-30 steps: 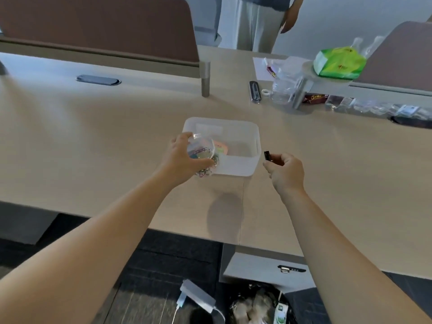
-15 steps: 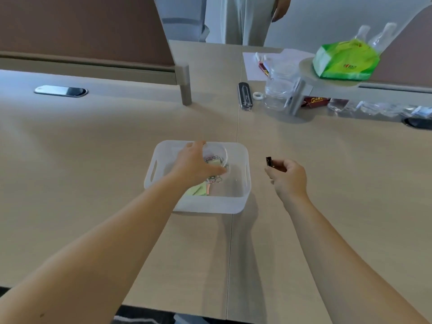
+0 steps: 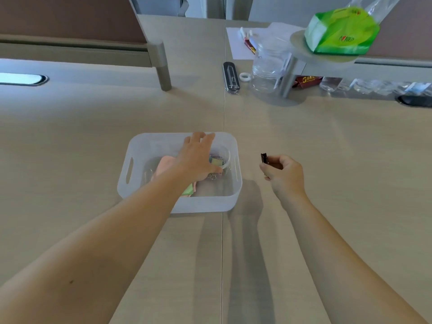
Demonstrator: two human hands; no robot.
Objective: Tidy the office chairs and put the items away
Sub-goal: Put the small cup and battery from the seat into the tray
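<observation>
A translucent white bin (image 3: 180,205) stands on the desk in front of me. My left hand (image 3: 195,160) reaches into it and holds a small clear round container of coloured paper clips (image 3: 222,157) between thumb and fingers, low inside the bin. Pink sticky notes (image 3: 164,166) and green sticky notes (image 3: 189,190) lie on the bin's floor, partly hidden under my wrist. To the right of the bin, above the desk, my right hand (image 3: 284,176) pinches a small black binder clip (image 3: 264,158).
At the back lie a black pen case (image 3: 231,78), a white tape ring (image 3: 245,77) and a clear jar (image 3: 268,64). A green tissue pack (image 3: 341,31) sits on a round shelf. Brown divider panels (image 3: 70,17) border the desk; a cable grommet (image 3: 23,79) is far left.
My left hand carried the clear container over the bin and lowered it inside. The view moved closer over the desk. My right hand kept hold of the binder clip.
</observation>
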